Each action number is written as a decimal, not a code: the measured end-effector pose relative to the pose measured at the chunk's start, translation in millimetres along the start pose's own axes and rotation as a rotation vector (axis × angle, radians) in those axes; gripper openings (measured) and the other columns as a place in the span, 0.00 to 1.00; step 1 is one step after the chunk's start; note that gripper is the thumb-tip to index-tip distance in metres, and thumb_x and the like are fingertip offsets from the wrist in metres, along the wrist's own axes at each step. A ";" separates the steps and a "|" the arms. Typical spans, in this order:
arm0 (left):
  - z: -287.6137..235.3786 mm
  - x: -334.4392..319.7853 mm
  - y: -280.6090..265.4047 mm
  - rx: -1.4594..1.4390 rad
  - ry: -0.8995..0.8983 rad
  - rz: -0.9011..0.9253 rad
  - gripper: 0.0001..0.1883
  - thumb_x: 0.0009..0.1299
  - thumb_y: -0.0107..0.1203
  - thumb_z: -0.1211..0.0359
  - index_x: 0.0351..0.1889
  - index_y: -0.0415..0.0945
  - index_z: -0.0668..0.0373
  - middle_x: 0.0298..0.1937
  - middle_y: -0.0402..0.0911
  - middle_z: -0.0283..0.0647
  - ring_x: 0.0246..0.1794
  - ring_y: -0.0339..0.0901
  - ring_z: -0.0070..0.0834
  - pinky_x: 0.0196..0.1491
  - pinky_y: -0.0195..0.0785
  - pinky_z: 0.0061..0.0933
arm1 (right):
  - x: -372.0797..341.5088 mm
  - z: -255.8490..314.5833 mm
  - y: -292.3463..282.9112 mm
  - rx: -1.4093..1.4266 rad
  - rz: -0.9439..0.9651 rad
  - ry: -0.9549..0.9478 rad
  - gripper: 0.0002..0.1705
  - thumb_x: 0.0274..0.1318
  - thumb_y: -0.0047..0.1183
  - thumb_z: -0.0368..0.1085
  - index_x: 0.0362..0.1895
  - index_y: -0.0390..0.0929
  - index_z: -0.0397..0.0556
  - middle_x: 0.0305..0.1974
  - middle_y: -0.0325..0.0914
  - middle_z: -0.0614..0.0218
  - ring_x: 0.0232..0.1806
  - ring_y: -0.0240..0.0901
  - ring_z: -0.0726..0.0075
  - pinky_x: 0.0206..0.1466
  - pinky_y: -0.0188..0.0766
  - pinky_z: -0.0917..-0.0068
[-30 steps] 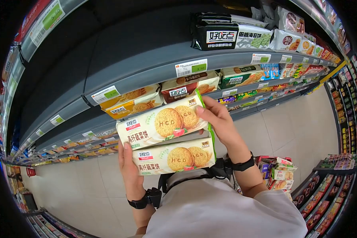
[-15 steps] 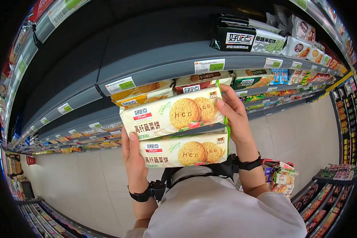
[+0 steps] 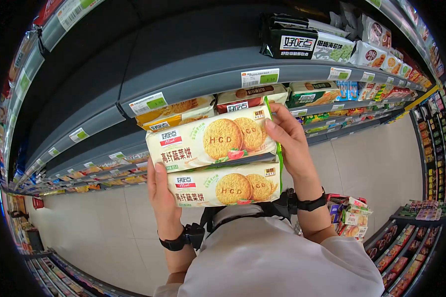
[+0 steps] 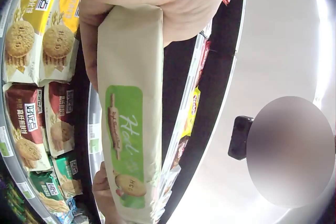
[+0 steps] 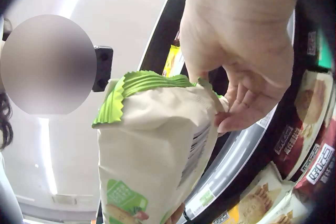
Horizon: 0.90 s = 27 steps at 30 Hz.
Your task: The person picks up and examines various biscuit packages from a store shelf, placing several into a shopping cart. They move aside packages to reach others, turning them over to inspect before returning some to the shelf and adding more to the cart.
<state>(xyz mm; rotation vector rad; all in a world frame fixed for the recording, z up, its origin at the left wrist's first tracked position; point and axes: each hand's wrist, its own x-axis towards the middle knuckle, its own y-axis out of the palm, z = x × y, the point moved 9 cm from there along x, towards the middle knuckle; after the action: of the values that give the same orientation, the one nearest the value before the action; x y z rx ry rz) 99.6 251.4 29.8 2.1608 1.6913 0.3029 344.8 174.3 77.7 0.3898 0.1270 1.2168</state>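
Note:
Two cream-and-green biscuit packs with round biscuits printed on them are held one above the other before the shelf in the head view. My right hand pinches the upper biscuit pack at its right end, thumb on the front. At the left end, my left hand grips the packs, its thumb near where the upper one meets the lower biscuit pack. The left wrist view shows a pack's long side below my palm. A crimped green end seal lies beside my right fingers in the right wrist view.
Yellow biscuit packs, red biscuit packs and green biscuit packs sit on the shelf behind. Black packs stand on the shelf above. A filled red basket is on the right, near the body.
The head view has turned a little, so the shelf, packs and hands sit slightly further right than a second ago. Both hands keep their hold on the two packs.

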 end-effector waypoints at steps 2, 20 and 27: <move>-1.5 -0.1 2.5 -0.002 0.002 0.005 0.23 0.74 0.40 0.62 0.63 0.57 0.63 0.54 0.72 0.41 0.50 0.73 0.24 0.49 0.69 0.23 | -0.2 -2.2 -0.6 0.006 -0.011 0.011 0.19 0.60 0.48 0.36 0.54 0.65 0.44 0.46 0.75 0.67 0.47 0.68 0.81 0.51 0.61 0.82; 12.3 3.3 3.3 0.090 -0.091 0.073 0.30 0.74 0.33 0.51 0.68 0.49 0.61 0.63 0.62 0.41 0.61 0.62 0.26 0.60 0.58 0.26 | -26.3 -44.8 -5.1 -0.247 -0.218 0.117 0.30 0.61 0.49 0.40 0.64 0.55 0.44 0.55 0.65 0.64 0.55 0.61 0.75 0.56 0.61 0.77; 18.1 -0.4 -13.0 -0.115 -0.212 0.174 0.31 0.74 0.31 0.49 0.68 0.49 0.60 0.65 0.60 0.41 0.63 0.59 0.27 0.62 0.54 0.26 | -39.9 -60.1 4.8 -0.295 -0.252 0.114 0.27 0.62 0.46 0.39 0.63 0.57 0.43 0.54 0.66 0.66 0.53 0.62 0.76 0.55 0.60 0.78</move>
<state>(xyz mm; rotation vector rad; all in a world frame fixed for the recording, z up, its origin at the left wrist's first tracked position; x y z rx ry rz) 95.1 250.7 8.0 2.1735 1.3425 0.2031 308.5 152.0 19.3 0.0445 0.0894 0.9898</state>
